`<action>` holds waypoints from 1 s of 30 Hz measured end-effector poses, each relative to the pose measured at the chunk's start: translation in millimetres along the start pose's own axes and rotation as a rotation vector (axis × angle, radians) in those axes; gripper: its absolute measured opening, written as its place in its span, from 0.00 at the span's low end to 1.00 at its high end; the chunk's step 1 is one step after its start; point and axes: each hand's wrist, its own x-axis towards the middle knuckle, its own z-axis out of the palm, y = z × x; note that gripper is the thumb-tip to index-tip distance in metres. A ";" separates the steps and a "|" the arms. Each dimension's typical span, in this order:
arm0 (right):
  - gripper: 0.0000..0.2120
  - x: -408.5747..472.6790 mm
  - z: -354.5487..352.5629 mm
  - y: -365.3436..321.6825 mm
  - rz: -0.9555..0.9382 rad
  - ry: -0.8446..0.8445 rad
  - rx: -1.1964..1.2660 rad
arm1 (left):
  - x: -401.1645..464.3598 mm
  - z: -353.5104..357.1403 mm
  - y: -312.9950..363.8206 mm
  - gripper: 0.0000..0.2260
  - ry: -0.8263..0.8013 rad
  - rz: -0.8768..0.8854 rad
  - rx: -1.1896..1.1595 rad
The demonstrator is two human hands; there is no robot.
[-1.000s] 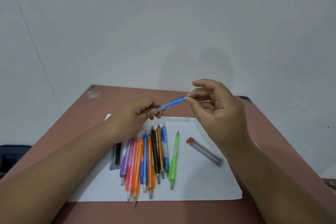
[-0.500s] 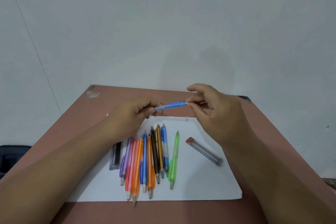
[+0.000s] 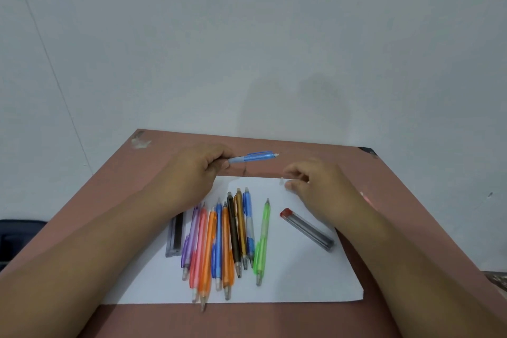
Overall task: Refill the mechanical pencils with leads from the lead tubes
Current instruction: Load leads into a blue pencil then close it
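From the head camera, the left hand [image 3: 200, 170] grips a blue mechanical pencil [image 3: 253, 158] by its tip end, holding it in the air above the far edge of the white sheet [image 3: 301, 277]. The pencil's long axis runs nearly level, left to right, and its pale cap end points toward the right hand [image 3: 318, 186]. That hand hovers low over the sheet's far right corner with fingers loosely curled; a small pale piece [image 3: 281, 181] shows just beside its fingertips (possibly the pencil's cap), but I cannot tell whether the fingers pinch it or merely touch it.

The red-capped lead tube [image 3: 307, 229] lies on the sheet just nearer the person than the right hand, slanting toward the near right. The right hand is clearly the closer one, so it seems best placed to take the tube. The other pencils [image 3: 225, 241] lie side by side, a second, dark tube [image 3: 175, 233] at their left.
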 end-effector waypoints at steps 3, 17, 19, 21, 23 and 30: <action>0.06 0.3 5.8 -1.7 -0.008 -0.036 0.016 | 0.4 -0.3 -2.3 0.13 0.007 -0.021 -0.003; 0.06 -4.7 1.0 -20.4 0.101 0.205 0.746 | 0.4 -1.7 0.2 0.18 0.022 0.009 -0.027; 0.06 -5.2 1.8 -21.1 0.101 0.194 0.746 | 0.1 -2.0 1.3 0.16 0.014 0.009 -0.026; 0.06 -5.6 2.1 -21.8 0.103 0.178 0.742 | -0.5 -2.5 2.6 0.14 0.011 0.010 -0.028; 0.06 -6.2 2.2 -23.3 0.102 0.174 0.763 | -0.9 -2.9 3.5 0.14 0.015 0.014 -0.036; 0.05 -6.8 0.4 -23.9 0.111 0.214 0.814 | -0.4 -2.6 2.7 0.15 0.011 0.013 -0.046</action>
